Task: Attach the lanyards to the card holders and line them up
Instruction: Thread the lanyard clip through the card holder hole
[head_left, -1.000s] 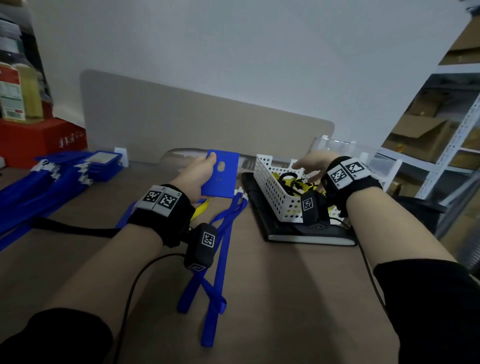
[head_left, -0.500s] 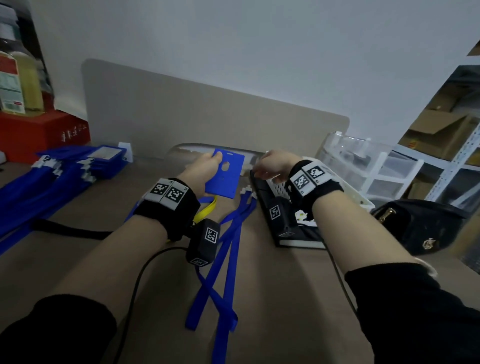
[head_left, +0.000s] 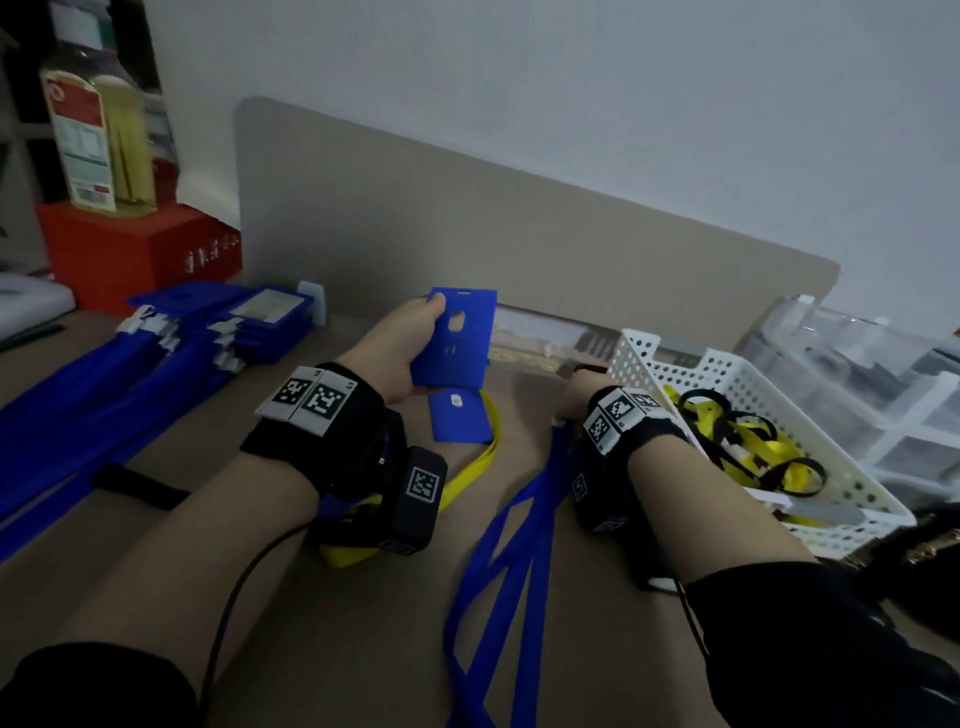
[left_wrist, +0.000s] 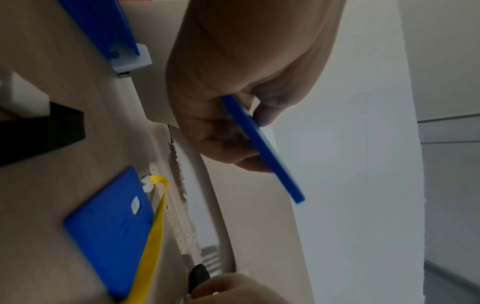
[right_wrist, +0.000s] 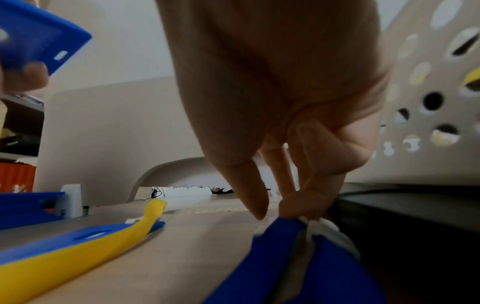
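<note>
right hand (head_left: 574, 396), out of the basket (head_left: 748, 382), now pinches a blue lanyard (head_left: 524, 540); left hand (head_left: 400, 345) grips the card holder (head_left: 457, 338) awaiting attachment.

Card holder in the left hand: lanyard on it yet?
No. The card holder in the left hand hangs bare; the right hand pinches a blue lanyard at desk level.

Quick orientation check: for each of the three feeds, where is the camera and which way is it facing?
Head: worn on the head, facing forward and down at the desk; shows both forearms, left hand holding a blue card holder, right hand at the blue lanyards.
Left wrist: looks along the left hand at the holder's edge.
Right wrist: low over the desk, fingers pinching a lanyard end.
Shared: the yellow lanyard appears in both wrist views.
</note>
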